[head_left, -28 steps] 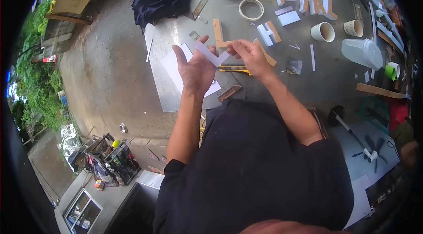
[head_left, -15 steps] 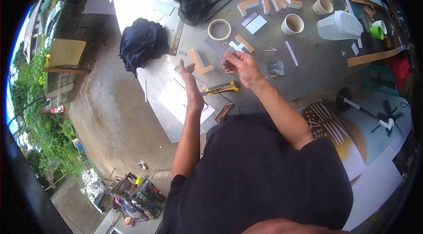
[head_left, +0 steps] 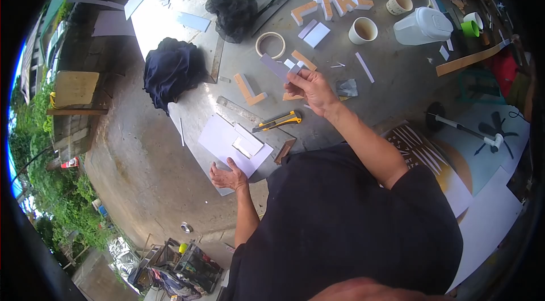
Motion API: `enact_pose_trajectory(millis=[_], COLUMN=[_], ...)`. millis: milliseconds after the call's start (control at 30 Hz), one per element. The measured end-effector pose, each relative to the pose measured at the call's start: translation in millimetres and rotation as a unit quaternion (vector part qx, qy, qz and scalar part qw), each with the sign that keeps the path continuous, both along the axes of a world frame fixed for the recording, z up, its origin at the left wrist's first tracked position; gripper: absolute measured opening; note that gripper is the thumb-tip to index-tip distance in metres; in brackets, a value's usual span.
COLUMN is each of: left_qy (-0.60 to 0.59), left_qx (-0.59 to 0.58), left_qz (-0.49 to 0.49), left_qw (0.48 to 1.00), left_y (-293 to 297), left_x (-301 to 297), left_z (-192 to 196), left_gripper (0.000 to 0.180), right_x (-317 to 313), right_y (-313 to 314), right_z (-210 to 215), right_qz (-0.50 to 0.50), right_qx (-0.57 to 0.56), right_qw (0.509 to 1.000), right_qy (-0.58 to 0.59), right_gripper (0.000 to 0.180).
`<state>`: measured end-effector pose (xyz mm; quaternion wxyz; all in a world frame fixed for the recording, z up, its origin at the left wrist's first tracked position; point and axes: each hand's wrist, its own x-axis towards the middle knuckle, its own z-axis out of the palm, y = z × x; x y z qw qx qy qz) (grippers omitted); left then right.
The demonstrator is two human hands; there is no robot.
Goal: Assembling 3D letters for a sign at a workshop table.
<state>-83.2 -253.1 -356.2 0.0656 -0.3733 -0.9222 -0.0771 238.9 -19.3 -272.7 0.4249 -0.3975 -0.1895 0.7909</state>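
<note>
**Thin strip held up, flat sheet pressed down**

On the grey worktable (head_left: 397,82), which fills the far half of the view, the biggest loose thing near the person is a pale lilac sheet (head_left: 227,143). It lies flat at the near left edge of the table, with a small white rectangular piece (head_left: 248,145) on top of it. The left hand (head_left: 228,177) rests at the near edge of this sheet, fingers spread and pressing down, not closed around anything. The sheet looks light and thin, so I judge it slides easily and is best held flat with an open palm.

Farther and to the right, the right hand (head_left: 314,90) is raised above the table and pinches a narrow grey strip (head_left: 276,67) at its right end, thumb against fingers. The strip points to the far left, clear of the table. It seems stiff but very light, probably foam board or plastic; it may bend or dent if squeezed hard, so a soft pinch at the flat faces is better than at the edges.

Between the two hands lies a yellow utility knife (head_left: 278,122). Just left of the strip is an orange-edged letter shape (head_left: 248,89), and beyond it a roll of tape (head_left: 270,44).
</note>
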Motion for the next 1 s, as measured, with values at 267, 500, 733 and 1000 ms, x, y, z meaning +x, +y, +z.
enact_pose_trajectory(millis=[267, 500, 733, 1000], left_qy=[-0.333, -0.689, -0.767, -0.819], left_qx=[0.166, 0.147, 0.110, 0.094], left_qz=[-0.225, -0.164, -0.131, -0.145], left_qw=[0.901, 0.690, 0.619, 0.548], left_y=[95.7, 143.9, 145.0, 143.9], left_x=[79.5, 125.7, 133.1, 126.5], left_z=[88.4, 114.3, 114.6, 115.1], left_gripper=[0.032, 0.029, 0.023, 0.037], right_x=[-25.8, -45.2, -20.2, -8.9], right_y=[-18.3, -50.2, -44.3, -43.7], right_z=[11.4, 14.5, 16.6, 25.7], right_qz=[0.032, 0.077, 0.123, 0.192], right_qx=[0.019, 0.028, 0.007, -0.097], right_qw=[0.999, 0.997, 0.992, 0.969], right_qy=[-0.008, 0.007, 0.015, 0.125], right_gripper=[0.017, 0.017, 0.018, 0.019])
